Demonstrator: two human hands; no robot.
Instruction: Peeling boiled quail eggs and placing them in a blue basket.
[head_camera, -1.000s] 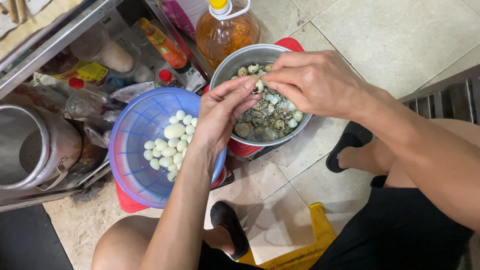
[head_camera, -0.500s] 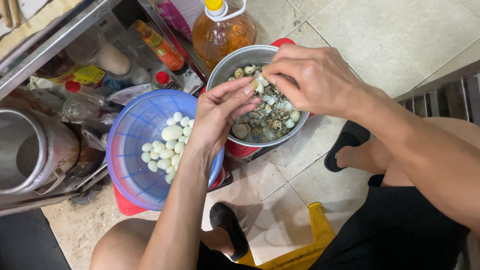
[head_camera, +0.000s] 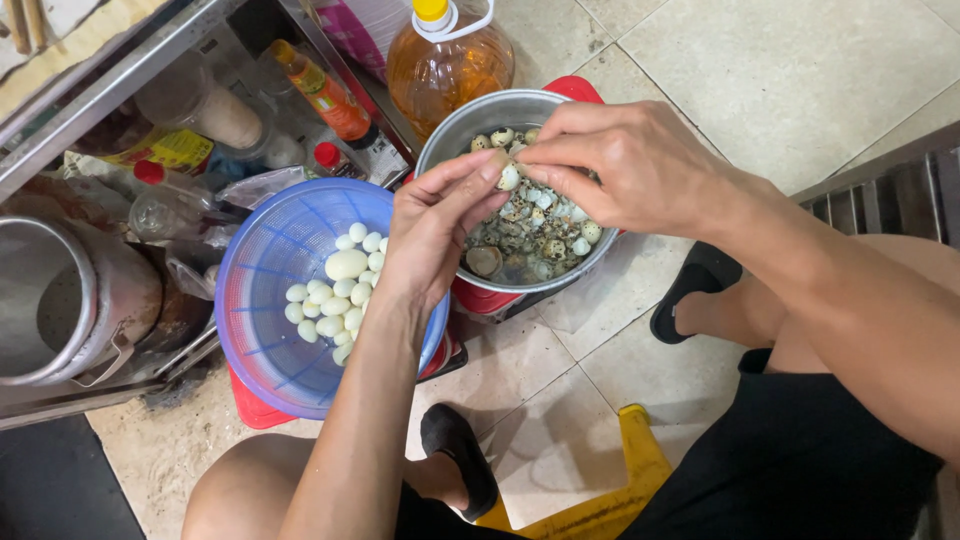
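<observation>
My left hand (head_camera: 435, 228) and my right hand (head_camera: 625, 160) meet over a metal bowl (head_camera: 470, 120) and pinch one small egg (head_camera: 509, 177) between their fingertips. The bowl holds speckled quail eggs and bits of shell (head_camera: 530, 235). Left of it, a blue plastic colander (head_camera: 262, 300) holds several peeled white eggs (head_camera: 335, 290), one larger than the others. My left wrist lies over the colander's right rim.
A bottle of amber oil (head_camera: 440, 60) stands behind the bowl. A metal pot (head_camera: 60, 310) sits at the far left under a shelf of bottles and jars (head_camera: 320, 95). Red stools (head_camera: 255, 410) carry both vessels. My feet in black sandals (head_camera: 455, 455) rest on the tiled floor.
Both hands have risen slightly above the bowl, still working the same small egg between the fingertips. Bowl and colander have not moved.
</observation>
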